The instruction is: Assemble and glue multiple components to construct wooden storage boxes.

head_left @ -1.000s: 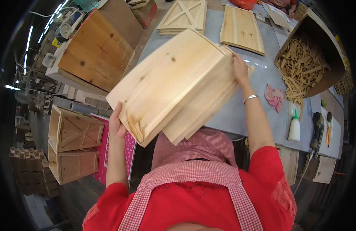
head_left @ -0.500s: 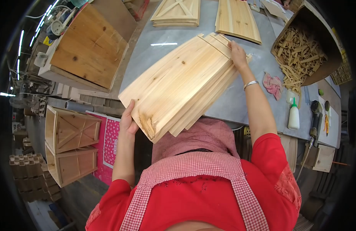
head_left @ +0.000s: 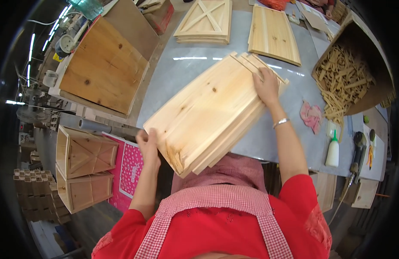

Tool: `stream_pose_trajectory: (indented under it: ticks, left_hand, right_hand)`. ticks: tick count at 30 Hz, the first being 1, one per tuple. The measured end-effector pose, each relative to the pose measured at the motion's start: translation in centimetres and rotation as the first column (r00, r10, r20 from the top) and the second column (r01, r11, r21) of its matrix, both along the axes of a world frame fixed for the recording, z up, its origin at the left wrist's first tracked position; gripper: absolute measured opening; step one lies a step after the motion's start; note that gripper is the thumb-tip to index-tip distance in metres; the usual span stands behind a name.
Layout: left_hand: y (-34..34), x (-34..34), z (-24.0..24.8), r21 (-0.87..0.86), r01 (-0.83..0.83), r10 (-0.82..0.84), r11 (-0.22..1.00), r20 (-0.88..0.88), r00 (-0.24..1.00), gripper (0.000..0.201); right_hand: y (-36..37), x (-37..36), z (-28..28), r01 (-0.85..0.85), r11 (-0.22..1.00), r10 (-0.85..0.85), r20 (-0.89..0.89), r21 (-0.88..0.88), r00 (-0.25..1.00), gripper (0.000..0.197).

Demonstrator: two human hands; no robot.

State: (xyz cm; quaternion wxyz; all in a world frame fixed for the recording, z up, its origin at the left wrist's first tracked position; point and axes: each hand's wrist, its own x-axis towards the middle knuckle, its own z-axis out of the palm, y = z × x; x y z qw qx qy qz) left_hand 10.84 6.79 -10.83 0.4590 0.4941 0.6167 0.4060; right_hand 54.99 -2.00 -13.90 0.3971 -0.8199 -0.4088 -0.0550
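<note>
A fanned stack of pale wooden panels (head_left: 208,108) lies slantwise in front of me, its near end jutting past the table edge. The top panel has knots and a dark split patch at its near corner. My left hand (head_left: 149,146) grips the stack's left end, thumb and fingers at the edge. At the far right end my right hand (head_left: 267,87) holds the stack, fingers bent over the stepped ends of the upper panels. The undersides of the panels are hidden, and I cannot tell whether the stack rests on the table.
Across the grey table (head_left: 165,82) stand a stack of cross-braced panels (head_left: 203,21) and another plain panel (head_left: 275,36). On the right are a box of wood strips (head_left: 344,77), a pink cloth (head_left: 310,116), a glue bottle (head_left: 332,151) and an air tool (head_left: 358,151). Wooden planters (head_left: 89,151) stand left.
The stack sits lower and further right in view, as does the whole scene. My right hand has shifted from the stack's end edge onto its top; my left hand still holds the left end.
</note>
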Motion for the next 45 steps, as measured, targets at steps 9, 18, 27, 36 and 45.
stream_pose_trajectory:
  ticks: [9, 18, 27, 36, 45]
  left_hand:
    - [17.1, 19.3, 4.9, 0.500, 0.783, -0.196, 0.371, -0.782, 0.592, 0.050]
    - [26.5, 34.1, 2.4, 0.047, 0.948, -0.046, 0.316, -0.997, 0.065, 0.051]
    - [22.4, 28.6, 6.5, 0.216, 0.963, -0.073, 0.160, -0.971, 0.229, 0.030]
    - [22.5, 30.5, 2.6, 0.153, 0.961, -0.057, 0.230, -0.984, 0.170, 0.073]
    - [21.4, 30.0, 0.7, 0.356, 0.921, 0.125, 0.157, -0.932, 0.339, 0.029]
  right_hand:
    - [-0.2, -0.9, 1.0, 0.001, 0.997, -0.005, 0.051, 0.074, 0.999, 0.037]
    - [-0.4, -1.5, 0.9, -0.015, 0.998, 0.014, 0.021, 0.069, 1.000, 0.038]
    - [-0.2, -1.1, 0.8, 0.031, 0.997, -0.037, 0.086, 0.070, 0.996, 0.035]
    - [0.4, -0.7, -0.2, 0.010, 0.998, -0.015, 0.074, 0.069, 0.997, 0.037]
    - [-0.3, -2.4, 0.0, 0.026, 0.998, -0.028, 0.037, 0.063, 0.999, 0.035]
